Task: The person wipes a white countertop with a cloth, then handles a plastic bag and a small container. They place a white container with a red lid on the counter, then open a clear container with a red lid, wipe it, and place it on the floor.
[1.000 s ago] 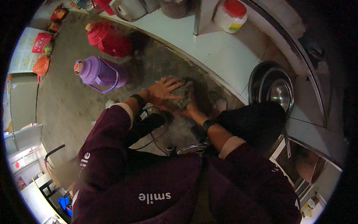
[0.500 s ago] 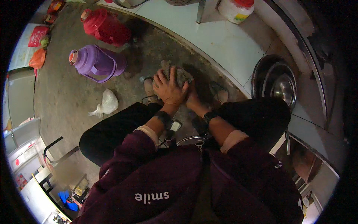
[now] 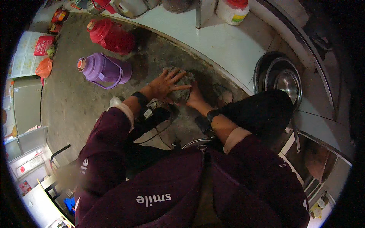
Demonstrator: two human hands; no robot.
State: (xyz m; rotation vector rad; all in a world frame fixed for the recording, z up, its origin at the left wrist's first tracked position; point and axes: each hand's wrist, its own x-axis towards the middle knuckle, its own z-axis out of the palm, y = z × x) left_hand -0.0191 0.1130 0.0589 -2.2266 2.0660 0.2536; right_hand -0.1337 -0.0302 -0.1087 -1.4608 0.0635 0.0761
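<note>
Low in front of me, near the floor, a grey, rough-looking lump (image 3: 185,79) shows between my hands; its kind I cannot make out. My left hand (image 3: 167,84) is open above its left side, fingers spread and pointing right. Against the right side of the lump rests my right hand (image 3: 195,96), seen edge-on, with most of its fingers hidden. Dark bands circle both wrists.
A purple thermos flask (image 3: 104,70) and a red thermos flask (image 3: 112,37) stand on the floor to the left. Behind my left forearm a white plastic bag (image 3: 115,101) partly shows. Metal basins (image 3: 283,81) and a red-lidded jar (image 3: 232,12) sit on the white tiled ledge.
My left hand has drawn left off the lump and spread its fingers. The left arm has swung outward, mostly covering the white bag, and my left leg has shifted inward.
</note>
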